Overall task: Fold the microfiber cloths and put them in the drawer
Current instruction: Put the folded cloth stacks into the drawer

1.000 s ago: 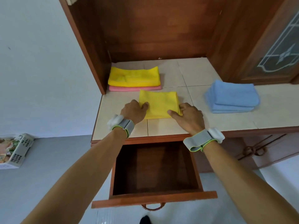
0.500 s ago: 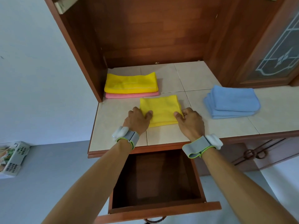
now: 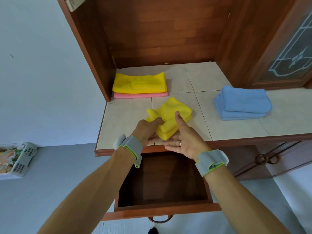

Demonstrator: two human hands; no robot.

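A folded yellow microfiber cloth [image 3: 170, 117] is being gathered at the front edge of the tiled bench [image 3: 236, 129], directly above the open wooden drawer [image 3: 163, 206]. The left hand [image 3: 148, 130] is clamped on the cloth's near-left corner, thumb on top and fingers beneath. The right hand [image 3: 184, 137] is spread, its thumb pressed on the cloth's top and its fingers extended under the near edge, so the bundle is pinched between the two hands. The far layers are seen lifted and rumpled.

The cloth is judged light, soft and limp, with no stiffness of its own; the folds will likely slip apart unless all layers are gripped together from below and above at the near edge. The drawer appears empty.

Further back, a yellow cloth stack [image 3: 140, 83] rests upon a pink cloth [image 3: 140, 95], and a pile of blue cloths [image 3: 243, 103] lies well apart to the right.
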